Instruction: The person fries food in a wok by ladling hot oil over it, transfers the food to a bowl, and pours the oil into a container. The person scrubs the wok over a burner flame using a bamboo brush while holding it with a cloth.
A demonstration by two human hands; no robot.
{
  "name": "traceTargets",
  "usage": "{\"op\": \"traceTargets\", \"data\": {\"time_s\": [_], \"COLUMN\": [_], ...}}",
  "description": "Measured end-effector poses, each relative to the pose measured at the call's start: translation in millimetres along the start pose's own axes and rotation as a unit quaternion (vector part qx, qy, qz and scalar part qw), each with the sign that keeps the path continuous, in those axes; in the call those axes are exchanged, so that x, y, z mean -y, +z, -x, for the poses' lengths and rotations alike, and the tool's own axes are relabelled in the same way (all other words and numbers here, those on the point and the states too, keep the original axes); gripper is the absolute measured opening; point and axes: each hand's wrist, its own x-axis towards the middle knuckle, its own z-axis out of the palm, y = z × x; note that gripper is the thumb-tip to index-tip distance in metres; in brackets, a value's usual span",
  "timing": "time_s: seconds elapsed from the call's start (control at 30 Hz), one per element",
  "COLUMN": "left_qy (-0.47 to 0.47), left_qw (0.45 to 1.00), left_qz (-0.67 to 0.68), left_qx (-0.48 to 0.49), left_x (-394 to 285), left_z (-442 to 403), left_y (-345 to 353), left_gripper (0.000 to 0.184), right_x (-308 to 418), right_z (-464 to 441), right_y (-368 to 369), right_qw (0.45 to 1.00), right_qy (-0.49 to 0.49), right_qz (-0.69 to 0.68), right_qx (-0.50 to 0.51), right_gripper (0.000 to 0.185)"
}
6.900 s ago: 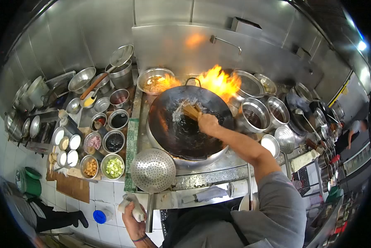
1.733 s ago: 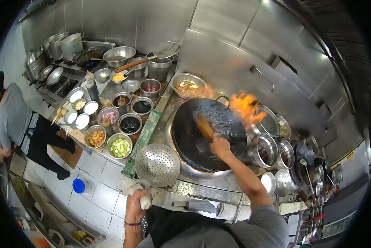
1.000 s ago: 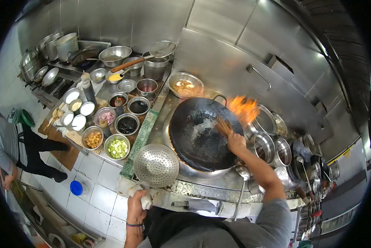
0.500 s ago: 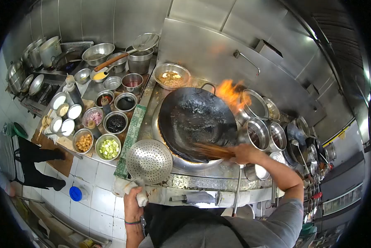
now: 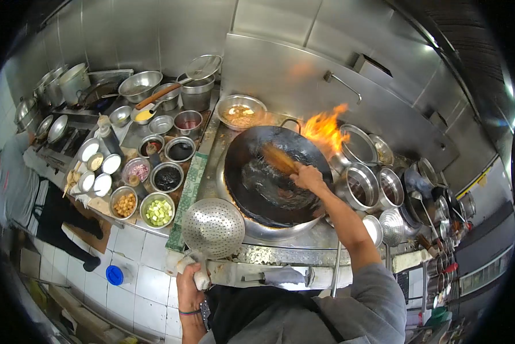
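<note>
My right hand [image 5: 309, 178] is closed round a bamboo wok brush [image 5: 278, 159], its bristles over the upper middle of a big black wok [image 5: 249, 192]. The inside of the wok looks wet and shiny. It sits on a round metal burner ring, and orange flames [image 5: 323, 131] rise beside its far handle. Low in the view, my left hand [image 5: 188, 289] grips a folded white cloth [image 5: 200, 277] at the stove's front edge. Just above that cloth lies a round perforated strainer [image 5: 213, 228]; whether its handle is under my left hand, I cannot tell.
Left of the wok, bowls hold cut green vegetable [image 5: 157, 211], brown cubes [image 5: 123, 204] and dark sauce [image 5: 166, 178]. Behind is a steel bowl of food [image 5: 241, 113]. Steel pots [image 5: 358, 186] stand right. A co-worker [image 5: 25, 183] stands far left.
My right hand has carried the brush from the wok's near right edge up and left into its upper middle. My left hand still grips the cloth. The co-worker now leans toward the far stove.
</note>
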Motion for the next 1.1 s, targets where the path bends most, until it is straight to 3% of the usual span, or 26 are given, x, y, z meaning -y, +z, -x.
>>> {"op": "traceTargets", "data": {"time_s": [0.13, 0.17, 0.33, 0.5, 0.53, 0.63, 0.7, 0.8, 0.93, 1.0, 1.1], "left_qy": [-0.015, -0.02, -0.061, -0.121, -0.128, -0.132, -0.147, -0.19, -0.256, -0.262, -0.221], "left_qw": [0.999, 0.998, 0.98, 0.958, 0.955, 0.948, 0.945, 0.935, 0.922, 0.917, 0.922], "left_qz": [-0.005, -0.005, -0.088, -0.168, -0.17, -0.183, -0.174, -0.15, -0.139, -0.16, -0.19], "left_qx": [0.052, 0.061, 0.17, 0.2, 0.204, 0.223, 0.234, 0.258, 0.256, 0.255, 0.253], "left_x": [8, 8, 21, 47, 48, 54, 60, 71, 73, 80, 77], "left_z": [9, 10, -6, -42, -44, -54, -64, -88, -95, -108, -98], "left_y": [-5, 3, 46, 71, 78, 97, 110, 129, 166, 178, 181], "left_gripper": [0.03, 0.032, 0.033, 0.028, 0.027, 0.022, 0.022, 0.034, 0.051, 0.052, 0.045], "right_x": [8, 17, 76, 38, 19, -32, -61, -74, -80, -72, -69], "right_z": [-15, -18, 21, 112, 128, 170, 188, 225, 238, 238, 247], "right_y": [21, 27, 31, -37, -52, -95, -109, -117, -34, 1, 26], "right_qw": [0.974, 0.973, 0.989, 0.964, 0.957, 0.969, 0.984, 0.993, 0.948, 0.946, 0.935], "right_qy": [0.151, 0.163, -0.01, -0.168, -0.176, -0.058, 0.005, 0.115, 0.12, 0.176, 0.192], "right_qz": [-0.097, -0.099, -0.139, -0.101, -0.081, 0.018, 0.064, -0.009, -0.174, -0.216, -0.253], "right_qx": [-0.138, -0.131, 0.049, 0.182, 0.215, 0.238, 0.166, -0.007, -0.239, -0.167, -0.159], "right_gripper": [0.061, 0.055, 0.054, 0.061, 0.062, 0.06, 0.061, 0.062, 0.069, 0.07, 0.07]}}
